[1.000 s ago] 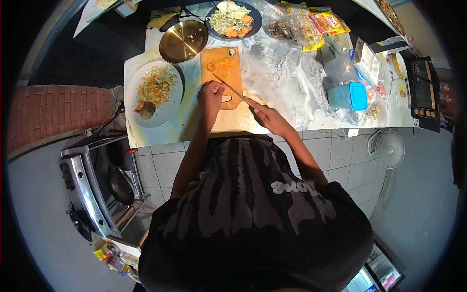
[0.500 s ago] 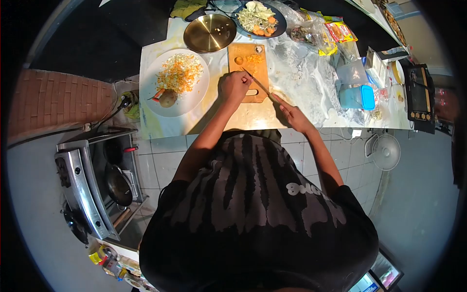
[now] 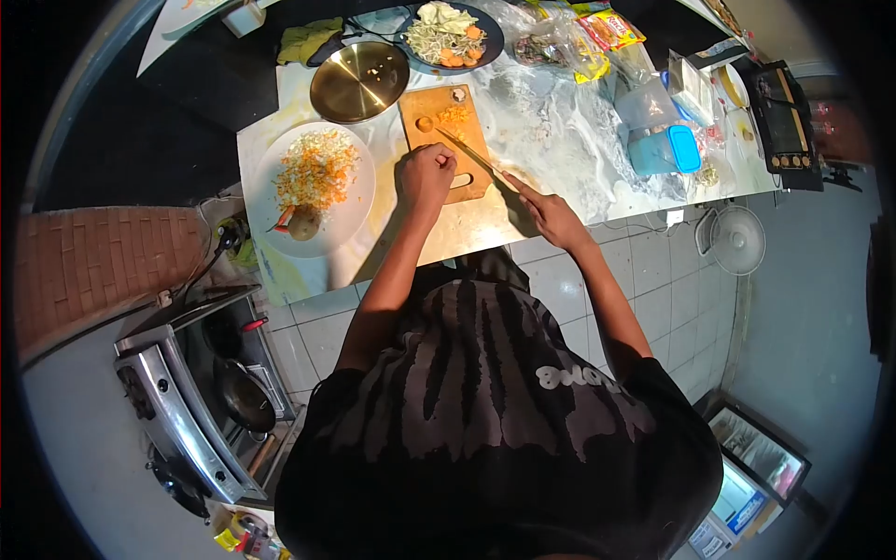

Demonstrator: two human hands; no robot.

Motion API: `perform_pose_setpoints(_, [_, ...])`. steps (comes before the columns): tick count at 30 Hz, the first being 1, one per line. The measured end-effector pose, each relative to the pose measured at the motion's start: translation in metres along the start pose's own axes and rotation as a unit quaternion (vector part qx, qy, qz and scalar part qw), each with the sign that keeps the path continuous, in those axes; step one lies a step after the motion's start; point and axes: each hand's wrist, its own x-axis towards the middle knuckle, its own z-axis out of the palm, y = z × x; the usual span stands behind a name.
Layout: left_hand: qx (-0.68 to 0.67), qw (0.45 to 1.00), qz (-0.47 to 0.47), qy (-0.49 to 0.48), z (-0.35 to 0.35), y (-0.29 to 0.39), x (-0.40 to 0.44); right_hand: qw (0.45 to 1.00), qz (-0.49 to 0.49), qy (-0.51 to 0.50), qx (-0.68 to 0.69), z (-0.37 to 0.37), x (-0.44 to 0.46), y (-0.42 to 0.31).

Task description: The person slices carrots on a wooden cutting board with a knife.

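My right hand grips the handle of a knife, whose blade points up and left over the wooden cutting board. At the board's lower left edge is my left hand, its fingers curled closed; whatever may be inside them is hidden. A small heap of diced carrot lies on the board beyond the blade. Beside that heap sits a round carrot piece, close to the knife tip. A small pale item rests at the board's top corner.
To the left, a white plate bears chopped vegetables and a round brown item. A shiny metal tray and a dark plate of vegetables stand behind. Rightward are plastic bags and a blue-lidded container.
The whole view has shifted and turned with my head. My left hand has moved away from the knife blade, toward the board's left edge. My right hand still grips the knife.
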Motion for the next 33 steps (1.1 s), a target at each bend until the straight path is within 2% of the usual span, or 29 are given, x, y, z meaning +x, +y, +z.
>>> perform_pose_setpoints(2, [-0.037,0.999,-0.024,-0.009,0.001,-0.003,0.002,0.998,0.036,-0.021,0.055,-0.001,-0.004,-0.003])
perform_pose_setpoints(5, [-0.058,0.997,-0.041,-0.019,0.003,-0.006,0.004,0.992,0.012,0.005,0.128,0.019,-0.008,0.002])
perform_pose_setpoints(10, [-0.064,0.997,-0.04,-0.025,-0.002,-0.003,0.006,0.992,0.022,-0.008,0.126,0.028,-0.011,-0.005])
perform_pose_setpoints(12, [-0.092,0.993,-0.06,-0.051,-0.003,-0.005,0.011,0.988,0.06,-0.008,0.142,0.031,-0.011,-0.007])
perform_pose_setpoints(16, [-0.075,0.993,-0.046,-0.083,-0.002,-0.016,0.027,0.99,0.051,0.017,0.134,0.031,-0.01,-0.011])
perform_pose_setpoints(21, [-0.104,0.982,-0.078,-0.141,-0.003,-0.019,0.035,0.989,0.075,-0.019,0.129,0.03,-0.007,-0.009])
perform_pose_setpoints(27, [-0.072,0.981,-0.073,-0.163,-0.007,-0.012,0.038,0.984,0.028,-0.009,0.173,0.033,-0.005,0.005])
perform_pose_setpoints(33, [-0.09,0.98,-0.104,-0.145,-0.012,-0.009,0.038,0.977,0.03,-0.027,0.208,0.034,-0.006,0.009])
